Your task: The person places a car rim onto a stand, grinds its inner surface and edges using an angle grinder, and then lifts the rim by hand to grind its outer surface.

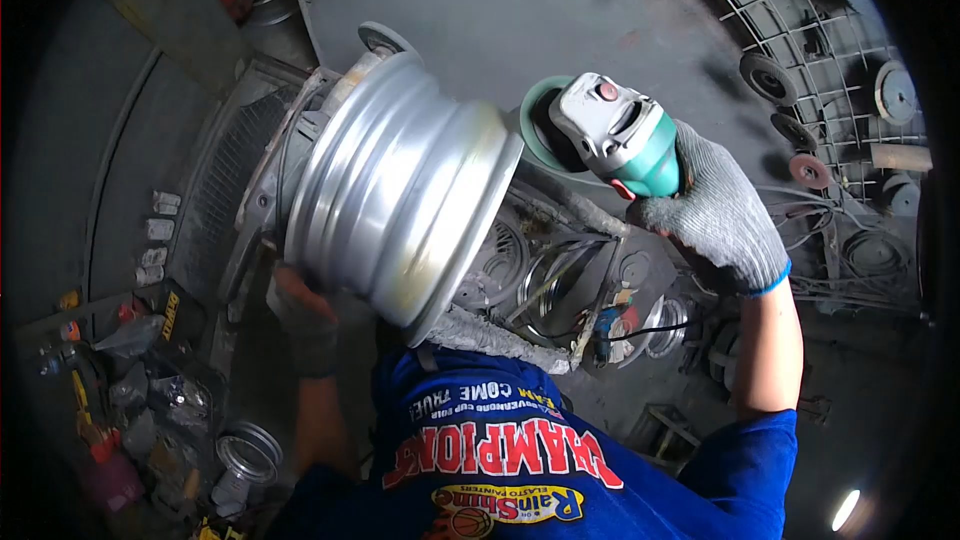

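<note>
A silver wheel rim [400, 190] is mounted on a stand, its barrel facing me. My right hand [725, 205], in a grey knitted glove with a blue cuff, is wrapped round a green and grey angle grinder [610, 130]. The grinder's round disc [542, 125] is beside the rim's right edge. My left hand [303, 315], gloved with reddish fingers, is low at the rim's left edge; it is dark and blurred, and its fingers are partly hidden, so I cannot tell its grip.
At right, a wire grid [800, 35] holds several discs, including a pale disc [895, 92]. Below the rim are stand bars [510, 338] and a blue power tool [604, 332]. A cluttered tool bin [130, 380] and small rims [248, 452] lie at lower left.
</note>
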`<state>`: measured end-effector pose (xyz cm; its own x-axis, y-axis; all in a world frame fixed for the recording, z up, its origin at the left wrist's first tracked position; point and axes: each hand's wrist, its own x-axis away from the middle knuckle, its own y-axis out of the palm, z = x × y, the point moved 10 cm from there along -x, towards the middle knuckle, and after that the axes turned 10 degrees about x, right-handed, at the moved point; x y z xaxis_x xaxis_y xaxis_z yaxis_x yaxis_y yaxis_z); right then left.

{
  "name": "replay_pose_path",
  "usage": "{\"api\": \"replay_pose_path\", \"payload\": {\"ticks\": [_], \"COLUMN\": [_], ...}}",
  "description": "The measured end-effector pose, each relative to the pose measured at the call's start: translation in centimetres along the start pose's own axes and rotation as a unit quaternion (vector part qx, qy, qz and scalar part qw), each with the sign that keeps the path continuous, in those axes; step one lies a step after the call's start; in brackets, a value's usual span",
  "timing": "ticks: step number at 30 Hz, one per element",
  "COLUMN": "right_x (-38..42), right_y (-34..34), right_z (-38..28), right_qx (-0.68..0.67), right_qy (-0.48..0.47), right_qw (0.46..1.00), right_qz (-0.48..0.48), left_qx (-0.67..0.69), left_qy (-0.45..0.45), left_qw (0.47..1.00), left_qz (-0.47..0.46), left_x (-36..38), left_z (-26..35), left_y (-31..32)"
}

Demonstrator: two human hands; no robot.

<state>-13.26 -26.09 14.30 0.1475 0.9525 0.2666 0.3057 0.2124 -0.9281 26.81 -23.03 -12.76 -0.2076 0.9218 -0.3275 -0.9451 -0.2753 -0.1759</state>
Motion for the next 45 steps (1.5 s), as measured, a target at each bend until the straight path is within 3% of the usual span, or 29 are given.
{"api": "replay_pose_path", "payload": {"ticks": [5,7,9,12,16,18,25,27,31,34,35,36,38,40,41,43,44,45], "right_x": [1.4,3.0,4.2,6.0,7.4,7.8,7.1,6.4,4.3,2.1,1.4,0.7,0.3,0.3,0.4,1.8,2.6,3.1], "right_y": [-0.8,-1.4,-1.6,-1.1,0.4,1.4,2.6,2.3,0.9,-0.1,-0.3,-0.2,-0.2,-0.6,-0.8,-1.5,-1.8,-1.9], "right_z": [-0.9,-0.8,-0.7,-1.6,-3.1,-3.2,-4.5,-4.1,-3.9,-3.4,-3.1,-2.6,-2.0,-2.0,-2.2,-2.4,-2.4,-2.4], "right_qx": [0.009,0.011,0.017,0.015,0.033,0.063,0.063,0.074,0.074,0.083,0.074,0.041,0.009,0.028,0.035,0.012,0.007,0.007], "right_qy": [-0.001,0.025,-0.020,-0.020,-0.038,-0.047,-0.054,-0.035,-0.050,-0.057,-0.066,-0.028,0.008,-0.008,-0.015,-0.019,-0.030,-0.028], "right_qw": [1.000,0.999,0.997,0.999,0.999,0.997,0.995,0.995,0.996,0.995,0.995,0.999,1.000,1.000,0.999,0.999,0.998,0.998], "right_qz": [0.004,0.031,0.073,0.037,0.010,-0.002,-0.051,-0.059,-0.030,-0.004,0.018,-0.005,-0.025,-0.011,-0.006,0.032,0.057,0.059], "left_qx": [0.063,0.054,0.038,0.010,-0.013,0.043,-0.015,-0.078,-0.071,0.115,-0.009,-0.071,-0.232,-0.327,-0.220,-0.108,-0.216,-0.267], "left_qy": [-0.095,-0.100,-0.107,-0.161,-0.160,-0.142,-0.163,-0.106,-0.098,-0.206,-0.071,-0.001,0.160,0.249,0.189,0.128,0.249,0.307], "left_qw": [0.993,0.993,0.993,0.981,0.984,0.988,0.985,0.989,0.992,0.972,0.997,0.997,0.958,0.906,0.955,0.986,0.944,0.913], "left_qz": [-0.010,-0.017,-0.038,-0.111,-0.079,-0.040,-0.052,-0.060,-0.028,0.000,-0.007,-0.014,-0.060,-0.104,-0.061,-0.016,-0.018,-0.023], "left_x": [0.7,-0.8,-4.0,-8.5,-8.8,-8.1,-8.1,-8.6,-8.5,-5.9,-5.6,-5.3,-3.9,-1.7,-0.8,-1.3,-1.9,-3.0], "left_z": [-1.2,1.5,6.3,10.9,8.7,8.8,8.2,9.2,10.0,5.5,5.8,6.7,9.4,9.5,6.9,4.6,6.9,9.7], "left_y": [0.5,0.3,1.1,3.9,4.8,4.3,4.0,4.0,3.6,2.9,2.1,1.5,1.7,2.3,0.9,-0.9,-0.1,1.1]}}
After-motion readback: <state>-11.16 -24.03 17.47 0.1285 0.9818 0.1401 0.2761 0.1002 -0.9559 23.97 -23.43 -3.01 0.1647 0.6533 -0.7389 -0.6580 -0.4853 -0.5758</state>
